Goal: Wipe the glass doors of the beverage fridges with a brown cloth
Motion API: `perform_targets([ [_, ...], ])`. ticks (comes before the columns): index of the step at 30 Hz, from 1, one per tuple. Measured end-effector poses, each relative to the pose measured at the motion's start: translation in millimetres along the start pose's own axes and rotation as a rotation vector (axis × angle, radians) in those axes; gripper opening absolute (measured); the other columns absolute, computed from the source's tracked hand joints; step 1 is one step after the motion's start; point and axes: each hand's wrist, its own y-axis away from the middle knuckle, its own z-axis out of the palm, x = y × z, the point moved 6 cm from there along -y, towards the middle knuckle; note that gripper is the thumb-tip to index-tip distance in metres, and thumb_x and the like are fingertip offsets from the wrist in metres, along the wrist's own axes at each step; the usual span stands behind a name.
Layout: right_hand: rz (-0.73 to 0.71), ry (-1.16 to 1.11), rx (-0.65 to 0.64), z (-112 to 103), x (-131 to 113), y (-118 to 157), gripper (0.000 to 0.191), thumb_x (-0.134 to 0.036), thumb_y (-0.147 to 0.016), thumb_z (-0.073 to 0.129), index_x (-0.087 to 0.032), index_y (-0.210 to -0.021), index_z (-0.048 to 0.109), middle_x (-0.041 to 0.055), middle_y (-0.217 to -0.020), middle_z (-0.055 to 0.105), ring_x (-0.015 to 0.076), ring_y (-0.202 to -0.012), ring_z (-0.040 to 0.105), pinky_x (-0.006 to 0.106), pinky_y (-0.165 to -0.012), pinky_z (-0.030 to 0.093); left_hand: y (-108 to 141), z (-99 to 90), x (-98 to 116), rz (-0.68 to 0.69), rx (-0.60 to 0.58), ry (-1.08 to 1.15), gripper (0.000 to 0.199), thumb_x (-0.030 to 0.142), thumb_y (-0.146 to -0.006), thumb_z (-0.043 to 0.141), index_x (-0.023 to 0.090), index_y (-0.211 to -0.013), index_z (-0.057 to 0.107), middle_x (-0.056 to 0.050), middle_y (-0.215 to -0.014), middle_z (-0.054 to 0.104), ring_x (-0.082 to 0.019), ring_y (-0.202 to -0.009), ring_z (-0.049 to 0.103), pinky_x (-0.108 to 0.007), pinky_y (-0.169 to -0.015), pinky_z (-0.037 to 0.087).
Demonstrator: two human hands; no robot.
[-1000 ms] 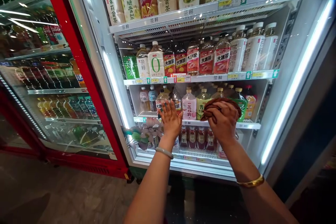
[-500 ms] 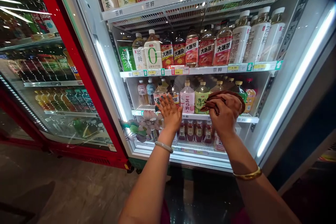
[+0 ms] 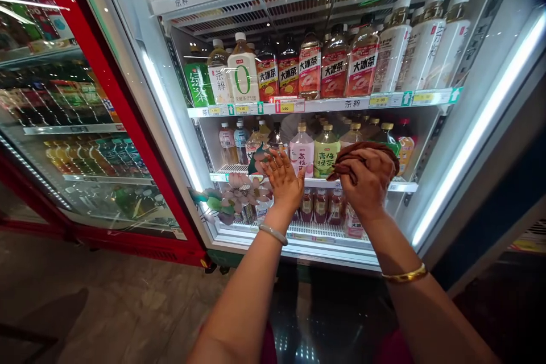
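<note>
My left hand (image 3: 284, 182), a pale bangle at its wrist, is raised with fingers apart and holds nothing; it appears flat against the glass door (image 3: 239, 148) of a lit drinks cooler. To its right, my right hand (image 3: 364, 182) is closed on a bunched brown cloth (image 3: 375, 153), which lies before the glass. Behind the hands stand a pink-labelled bottle (image 3: 301, 151) and a green-labelled bottle (image 3: 326, 152). A flower decal (image 3: 243, 193) shows on the glass beside my left hand. Whether the cloth touches the glass, I cannot tell.
Several red-labelled bottles (image 3: 335, 65) fill the shelf above. A red-framed cooler (image 3: 123, 125) stands at the left, and a bright light strip (image 3: 482, 125) runs down the right side. Grey floor (image 3: 140, 307) lies below.
The view has shifted, so the shelves sit a little higher. My left hand has moved slightly right relative to the decal, uncovering a dark leaf. The cloth remains in my right hand.
</note>
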Motion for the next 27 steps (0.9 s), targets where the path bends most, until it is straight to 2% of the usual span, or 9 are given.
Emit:
perform_targets([
  [3, 0.017, -0.019, -0.062, 4.0, -12.9, -2.2, 0.015, -0.022, -0.082, 0.067, -0.027, -0.094, 0.075, 0.0044, -0.124, 0.068, 0.03, -0.128, 0.049, 0.053, -0.116, 0.034, -1.3, -1.1, 4.4, -0.008, 0.012, 0.019, 0.085, 0.047, -0.103, 0.045, 0.007, -0.165, 0.003, -0.02, -0.171, -0.003, -0.029, -0.154, -0.023, -0.062, -0.128, -0.004],
  [6, -0.146, -0.023, -0.199, 11.7, -32.3, 7.6, 0.012, -0.023, -0.084, 0.067, -0.028, -0.092, 0.075, 0.001, -0.119, 0.072, 0.027, -0.127, 0.051, 0.05, -0.119, 0.028, -2.3, -4.2, 8.1, -0.009, 0.001, 0.024, 0.085, 0.048, -0.102, 0.047, 0.005, -0.165, 0.008, -0.022, -0.171, -0.002, -0.031, -0.154, -0.024, -0.064, -0.127, -0.005],
  [8, -0.234, -0.022, -0.249, 10.3, -29.9, 14.2, 0.01, -0.024, -0.085, 0.067, -0.028, -0.09, 0.074, -0.0009, -0.114, 0.074, 0.0247, -0.123, 0.054, 0.047, -0.119, 0.028, -2.4, -5.5, 12.0, 0.004, -0.017, 0.023, 0.084, 0.049, -0.103, 0.046, 0.006, -0.165, 0.009, -0.023, -0.171, 0.002, -0.03, -0.154, -0.024, -0.065, -0.126, -0.007],
  [10, -0.219, -0.001, -0.216, 2.1, -11.9, 15.3, 0.009, -0.024, -0.083, 0.067, -0.028, -0.088, 0.074, -0.0009, -0.11, 0.075, 0.0244, -0.119, 0.056, 0.047, -0.116, 0.031, -1.8, -5.6, 17.4, 0.02, -0.03, 0.027, 0.083, 0.05, -0.103, 0.044, 0.008, -0.165, 0.008, -0.023, -0.171, 0.004, -0.029, -0.153, -0.025, -0.066, -0.125, -0.009],
  [15, 0.008, 0.038, -0.019, -16.8, 27.9, 9.0, 0.011, -0.022, -0.08, 0.068, -0.026, -0.087, 0.075, 0.0038, -0.116, 0.071, 0.0288, -0.121, 0.054, 0.049, -0.111, 0.037, -0.4, -0.3, 28.5, -0.024, -0.031, 0.073, 0.085, 0.05, -0.103, 0.043, 0.005, -0.164, 0.005, -0.025, -0.171, -0.001, -0.026, -0.151, -0.028, -0.06, -0.129, -0.004],
  [18, 0.045, 0.0, -0.042, -11.2, 16.7, 12.5, 0.015, -0.021, -0.08, 0.067, -0.026, -0.091, 0.076, 0.0043, -0.12, 0.069, 0.029, -0.124, 0.051, 0.049, -0.113, 0.036, -1.4, 2.6, 32.9, -0.029, -0.018, 0.09, 0.086, 0.048, -0.103, 0.045, 0.002, -0.164, 0.005, -0.026, -0.17, -0.003, -0.026, -0.151, -0.028, -0.058, -0.129, -0.003],
  [21, -0.099, -0.034, -0.159, -3.6, -1.6, 19.4, 0.013, -0.022, -0.082, 0.068, -0.028, -0.091, 0.075, 0.0006, -0.117, 0.072, 0.0266, -0.125, 0.051, 0.048, -0.118, 0.031, -0.7, 2.6, 37.5, -0.014, 0.011, 0.089, 0.087, 0.047, -0.103, 0.046, 0.003, -0.164, 0.003, -0.025, -0.17, -0.004, -0.028, -0.153, -0.024, -0.06, -0.129, -0.002],
  [24, -0.169, -0.022, -0.193, -7.7, 4.0, 20.4, 0.01, -0.023, -0.083, 0.068, -0.028, -0.088, 0.074, -0.0007, -0.112, 0.074, 0.0248, -0.122, 0.055, 0.046, -0.119, 0.031, 8.2, 7.7, 58.3, 0.163, -0.033, 0.044, 0.078, 0.041, -0.103, 0.046, 0.009, -0.165, 0.01, -0.02, -0.172, 0.002, -0.029, -0.157, -0.016, -0.061, -0.129, 0.001],
  [27, -0.027, 0.006, -0.102, -17.6, 26.2, 13.0, 0.012, -0.021, -0.08, 0.068, -0.027, -0.087, 0.075, 0.0022, -0.112, 0.073, 0.0272, -0.121, 0.056, 0.048, -0.114, 0.036, 27.7, 21.4, 89.7, 0.409, -0.141, 0.002, 0.072, 0.032, -0.101, 0.047, 0.017, -0.166, 0.017, -0.012, -0.173, 0.009, -0.028, -0.16, -0.007, -0.059, -0.13, 0.005],
])
